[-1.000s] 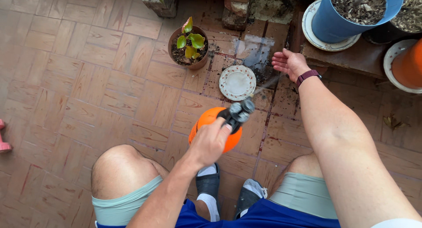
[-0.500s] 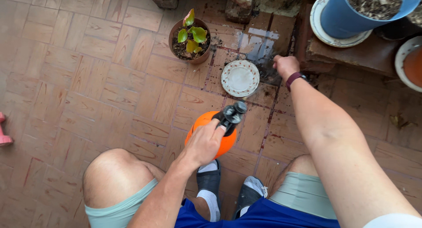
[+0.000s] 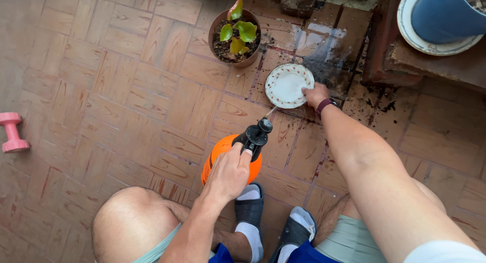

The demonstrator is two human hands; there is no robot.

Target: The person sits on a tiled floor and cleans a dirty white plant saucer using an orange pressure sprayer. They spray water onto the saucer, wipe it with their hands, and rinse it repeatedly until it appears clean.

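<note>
My left hand (image 3: 229, 174) grips the black pump head of an orange spray bottle (image 3: 223, 151), its thin nozzle pointing toward a white saucer. That white patterned saucer (image 3: 286, 85) lies on the brick floor, and my right hand (image 3: 316, 95) holds its right edge. A dark band sits on my right wrist. Beyond the saucer stands a small brown pot with a green-leaved plant (image 3: 237, 36). My knees and my feet in grey slippers show at the bottom.
A wet patch and scattered soil (image 3: 329, 60) darken the bricks behind the saucer. A blue pot on a white plate (image 3: 440, 20) rests on a raised brick ledge at the top right. A pink dumbbell (image 3: 12, 132) lies at the far left.
My right hand has come down from open above the floor and taken the saucer's edge. The view has shifted nearer the floor. My left hand has stayed on the spray bottle.
</note>
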